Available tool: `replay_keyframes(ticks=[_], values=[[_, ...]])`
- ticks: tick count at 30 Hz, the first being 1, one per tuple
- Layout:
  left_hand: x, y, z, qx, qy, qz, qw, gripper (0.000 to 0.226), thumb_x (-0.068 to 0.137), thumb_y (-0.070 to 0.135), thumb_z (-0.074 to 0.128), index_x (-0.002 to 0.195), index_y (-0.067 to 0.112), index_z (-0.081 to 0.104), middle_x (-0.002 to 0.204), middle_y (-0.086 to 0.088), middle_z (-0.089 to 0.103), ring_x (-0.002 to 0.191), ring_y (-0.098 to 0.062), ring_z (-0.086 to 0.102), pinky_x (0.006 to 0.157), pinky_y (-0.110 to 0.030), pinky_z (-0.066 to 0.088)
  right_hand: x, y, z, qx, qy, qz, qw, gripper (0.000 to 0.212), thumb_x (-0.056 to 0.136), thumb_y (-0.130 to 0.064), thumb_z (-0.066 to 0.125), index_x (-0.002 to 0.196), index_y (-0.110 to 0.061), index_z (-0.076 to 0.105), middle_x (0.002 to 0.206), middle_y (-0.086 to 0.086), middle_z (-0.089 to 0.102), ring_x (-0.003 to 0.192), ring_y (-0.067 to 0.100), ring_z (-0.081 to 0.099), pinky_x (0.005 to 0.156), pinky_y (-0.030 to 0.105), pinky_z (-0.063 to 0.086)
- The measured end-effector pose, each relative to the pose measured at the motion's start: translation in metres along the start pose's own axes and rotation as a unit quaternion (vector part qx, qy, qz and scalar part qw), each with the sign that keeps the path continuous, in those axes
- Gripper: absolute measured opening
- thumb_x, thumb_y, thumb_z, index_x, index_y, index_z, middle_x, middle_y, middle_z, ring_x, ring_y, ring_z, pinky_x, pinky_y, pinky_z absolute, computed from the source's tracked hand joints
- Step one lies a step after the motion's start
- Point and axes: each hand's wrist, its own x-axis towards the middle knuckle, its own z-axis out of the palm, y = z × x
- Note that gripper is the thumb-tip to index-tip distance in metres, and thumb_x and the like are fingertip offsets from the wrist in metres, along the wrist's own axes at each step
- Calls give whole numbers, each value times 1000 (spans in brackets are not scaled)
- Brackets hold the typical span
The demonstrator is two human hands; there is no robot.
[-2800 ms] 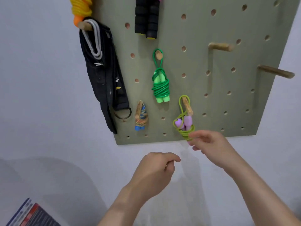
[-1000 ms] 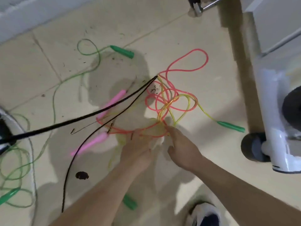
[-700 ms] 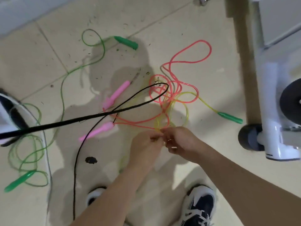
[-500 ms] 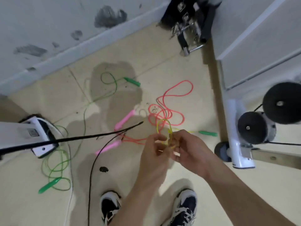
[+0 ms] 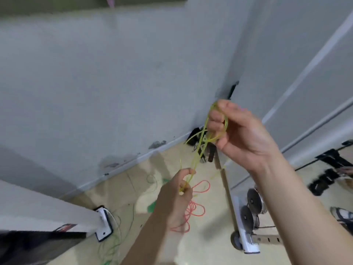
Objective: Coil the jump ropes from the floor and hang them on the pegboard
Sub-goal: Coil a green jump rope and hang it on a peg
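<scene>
You are holding the yellow rope (image 5: 198, 150) up in front of the wall, well above the floor (image 5: 202, 251), and winding it into loops. Your right hand (image 5: 242, 134) is closing its fingers through a small coil of the yellow rope — a couple of turns are already sitting around them. Below that coil, your left hand (image 5: 177, 194) is pinching the strand between thumb and fingertips, feeding it upward.

To do this step well, I'd judge you should be keeping the strand lightly taut between the two hands, so each new turn is landing beside the last rather than crossing over it. The rope is thin and springy, so loose turns are likely to be popping off your fingers. Its handles are not clearly showing; the frame is blurred with motion.

The red rope (image 5: 193, 209) is lying tangled on the floor just beneath your left hand, and a green rope (image 5: 112, 243) is trailing farther left of it — watch that the yellow tail is not dragging either one up with it. The pegboard (image 5: 91, 2) is only peeking in, high above the coil, so hanging is not yet in reach
</scene>
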Motion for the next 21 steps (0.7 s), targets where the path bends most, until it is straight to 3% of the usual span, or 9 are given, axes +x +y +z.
replay_keyframes(ticks=[3,5,8,10,13,15,17,19,21], values=[[-28,22,-39,79,-12,-20,997,35,80,9,61,83,44,65,89,15,67,83,-7,63,73,-20,49,-17,-66,77,6,-69,-64,996,11,85,-11,45,83,-21,43,57,-7,45,48,5,44,50,17,26],[-44,32,-64,46,-47,-60,996,36,79,7,62,89,41,70,103,13,69,94,-5,63,73,-14,44,-29,-92,115,-10,-102,-104,989,11,88,-10,45,84,-21,43,56,-7,46,47,6,44,52,17,27],[-64,47,-96,19,-129,-88,988,38,81,3,67,100,36,71,84,18,69,72,8,58,68,-12,42,-47,-103,146,-1,-96,-125,987,12,90,-8,47,87,-20,46,56,-5,48,48,7,46,51,17,27],[-72,49,-114,18,-146,-91,985,41,77,-5,67,102,27,72,81,15,68,66,4,57,67,-15,43,-55,-105,158,42,-99,-125,986,13,89,-8,48,88,-20,46,57,-4,49,48,6,46,49,15,30],[-85,41,-134,-48,-81,-130,987,43,80,-13,60,103,22,70,89,3,69,70,-11,61,65,-22,46,-65,-107,174,56,-95,-128,986,16,92,-5,45,88,-20,46,51,-5,47,46,6,43,48,15,34],[-99,36,-140,-56,-44,-130,989,40,78,-12,65,109,11,67,81,-2,68,65,-9,62,60,-19,47,-71,-107,176,78,-94,-133,984,16,91,-6,45,87,-21,47,51,-6,46,46,6,43,49,15,32],[-114,34,-142,-136,2,-138,981,42,70,-8,69,110,6,66,87,-11,68,65,-12,63,58,-20,50,-77,-107,173,96,-92,-128,983,15,91,-7,45,86,-21,48,53,-6,46,47,7,44,53,17,30],[-123,41,-150,-271,77,-142,949,35,76,-11,61,107,5,64,92,-18,66,57,-17,62,50,-21,51,-84,-106,166,59,-75,-118,988,18,93,-5,43,85,-20,49,52,-4,44,49,10,43,56,19,34],[-130,55,-161,-358,139,-137,913,31,87,-14,46,106,4,63,84,-15,59,39,-10,47,34,-13,37,-89,-104,158,-54,-40,-104,992,21,93,0,41,85,-18,48,52,-2,42,48,13,43,52,21,37]])
